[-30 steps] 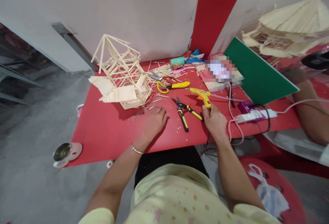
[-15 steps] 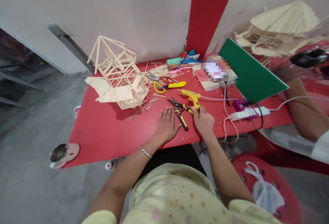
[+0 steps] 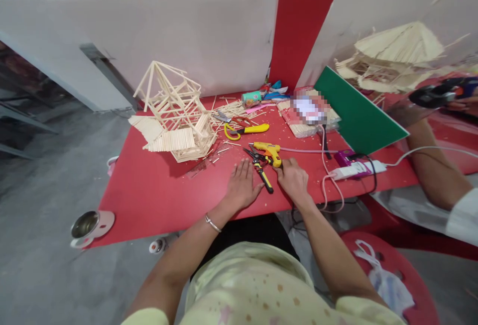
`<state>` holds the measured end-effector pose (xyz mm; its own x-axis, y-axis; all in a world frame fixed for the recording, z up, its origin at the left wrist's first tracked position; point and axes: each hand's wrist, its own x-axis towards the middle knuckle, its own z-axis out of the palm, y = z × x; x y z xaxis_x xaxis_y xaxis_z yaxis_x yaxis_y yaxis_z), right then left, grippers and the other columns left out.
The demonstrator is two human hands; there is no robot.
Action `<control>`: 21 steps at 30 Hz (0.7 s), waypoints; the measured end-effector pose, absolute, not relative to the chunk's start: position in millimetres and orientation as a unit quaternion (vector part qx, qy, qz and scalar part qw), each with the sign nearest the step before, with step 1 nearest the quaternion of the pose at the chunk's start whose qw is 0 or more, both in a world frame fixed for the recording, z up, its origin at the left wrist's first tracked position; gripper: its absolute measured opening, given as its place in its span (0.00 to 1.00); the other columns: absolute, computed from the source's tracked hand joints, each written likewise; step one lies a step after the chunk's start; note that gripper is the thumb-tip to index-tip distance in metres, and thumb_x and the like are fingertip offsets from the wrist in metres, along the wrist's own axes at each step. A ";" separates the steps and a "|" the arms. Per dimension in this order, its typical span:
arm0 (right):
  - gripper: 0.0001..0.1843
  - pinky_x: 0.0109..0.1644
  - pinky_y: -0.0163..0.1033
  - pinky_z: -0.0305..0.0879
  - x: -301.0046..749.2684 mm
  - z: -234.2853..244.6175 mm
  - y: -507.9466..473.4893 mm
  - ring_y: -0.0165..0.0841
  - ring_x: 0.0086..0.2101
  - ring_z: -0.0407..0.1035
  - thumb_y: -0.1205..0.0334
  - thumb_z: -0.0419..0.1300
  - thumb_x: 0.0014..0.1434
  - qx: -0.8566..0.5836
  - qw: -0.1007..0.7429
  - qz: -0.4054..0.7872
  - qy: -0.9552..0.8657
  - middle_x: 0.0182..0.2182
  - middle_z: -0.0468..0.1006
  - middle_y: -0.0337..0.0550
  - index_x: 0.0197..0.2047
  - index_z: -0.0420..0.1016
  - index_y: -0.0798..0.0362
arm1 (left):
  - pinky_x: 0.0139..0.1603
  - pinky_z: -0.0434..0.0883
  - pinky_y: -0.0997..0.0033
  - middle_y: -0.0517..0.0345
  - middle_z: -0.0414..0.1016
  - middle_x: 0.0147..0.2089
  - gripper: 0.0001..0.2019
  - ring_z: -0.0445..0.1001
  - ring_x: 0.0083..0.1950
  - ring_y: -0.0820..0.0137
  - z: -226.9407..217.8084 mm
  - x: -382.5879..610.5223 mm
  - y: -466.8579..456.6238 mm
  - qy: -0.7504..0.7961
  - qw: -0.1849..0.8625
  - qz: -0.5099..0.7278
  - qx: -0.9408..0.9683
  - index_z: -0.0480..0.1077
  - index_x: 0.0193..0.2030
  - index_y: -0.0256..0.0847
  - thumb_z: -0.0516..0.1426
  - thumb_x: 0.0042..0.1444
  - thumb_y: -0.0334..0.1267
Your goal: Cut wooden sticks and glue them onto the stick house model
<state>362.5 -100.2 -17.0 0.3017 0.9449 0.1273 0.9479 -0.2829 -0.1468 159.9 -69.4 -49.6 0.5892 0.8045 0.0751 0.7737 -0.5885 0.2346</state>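
Note:
My left hand (image 3: 242, 184) lies flat on the red table (image 3: 160, 195), fingers spread, holding nothing. Just right of it are black-and-yellow pliers (image 3: 263, 175) with their jaws apart. My right hand (image 3: 294, 179) is closed at the handle end of a yellow glue gun (image 3: 269, 151); its fingertips are partly hidden. The glue gun lies across the upper part of the pliers, nozzle to the left. Beyond them rest yellow-handled scissors (image 3: 248, 129). A model house of wooden sticks (image 3: 174, 121) stands to the left, its roof an open frame.
Loose sticks (image 3: 237, 110) and a green can (image 3: 251, 98) lie at the back. A stick bundle (image 3: 298, 128), a green board (image 3: 368, 116) and a white power strip (image 3: 358, 168) with cords are rightward. A mug (image 3: 93, 225) hangs at the left corner. Another person's arm (image 3: 435, 165) is at far right.
The glue gun has moved left and nearer to me, onto the pliers, with my right hand at its handle. My left hand stays flat. The view has tilted up slightly.

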 end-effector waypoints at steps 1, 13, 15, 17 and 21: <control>0.18 0.34 0.41 0.49 362.8 -16.5 -101.0 0.35 0.35 0.70 0.51 0.52 0.73 -0.801 0.108 -0.013 -0.589 0.47 0.76 0.51 0.50 0.76 0.54 | 0.82 0.43 0.46 0.34 0.41 0.82 0.46 0.41 0.83 0.50 -50.3 159.0 -68.2 0.450 0.088 0.093 0.884 0.49 0.78 0.23 0.42 0.70 0.64; 0.15 0.37 0.41 0.55 394.3 54.5 -87.7 0.41 0.39 0.69 0.47 0.56 0.69 -0.724 0.307 -0.068 -0.614 0.40 0.75 0.49 0.42 0.72 0.51 | 0.81 0.45 0.42 0.22 0.42 0.80 0.59 0.39 0.82 0.41 -49.3 224.5 -64.6 0.387 0.165 0.132 0.898 0.44 0.78 0.20 0.51 0.59 0.73; 0.14 0.37 0.41 0.56 403.2 69.0 -84.4 0.41 0.40 0.69 0.48 0.57 0.68 -0.710 0.320 -0.080 -0.622 0.40 0.75 0.48 0.41 0.71 0.50 | 0.80 0.50 0.48 0.28 0.44 0.81 0.57 0.43 0.82 0.47 -44.3 233.8 -76.6 0.295 0.198 0.148 0.923 0.44 0.79 0.25 0.48 0.60 0.74; 0.13 0.37 0.41 0.56 413.0 81.0 -84.2 0.40 0.39 0.68 0.47 0.58 0.67 -0.698 0.328 -0.089 -0.630 0.38 0.75 0.46 0.40 0.69 0.49 | 0.81 0.48 0.46 0.30 0.43 0.81 0.54 0.41 0.83 0.48 -40.2 228.9 -72.2 0.330 0.187 0.162 0.911 0.43 0.79 0.26 0.45 0.63 0.72; 0.15 0.38 0.41 0.57 430.6 99.1 -92.6 0.38 0.36 0.67 0.46 0.59 0.66 -0.680 0.333 -0.104 -0.645 0.35 0.73 0.43 0.37 0.67 0.48 | 0.81 0.40 0.43 0.25 0.40 0.81 0.55 0.37 0.83 0.43 -36.8 210.3 -40.6 0.522 0.135 0.128 0.832 0.46 0.78 0.18 0.43 0.64 0.71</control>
<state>430.6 -92.6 99.1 0.1455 0.8079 0.5711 0.9467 0.0540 -0.3175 210.3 -40.6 -36.8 0.4212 0.9041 0.0722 0.8347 -0.4175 0.3591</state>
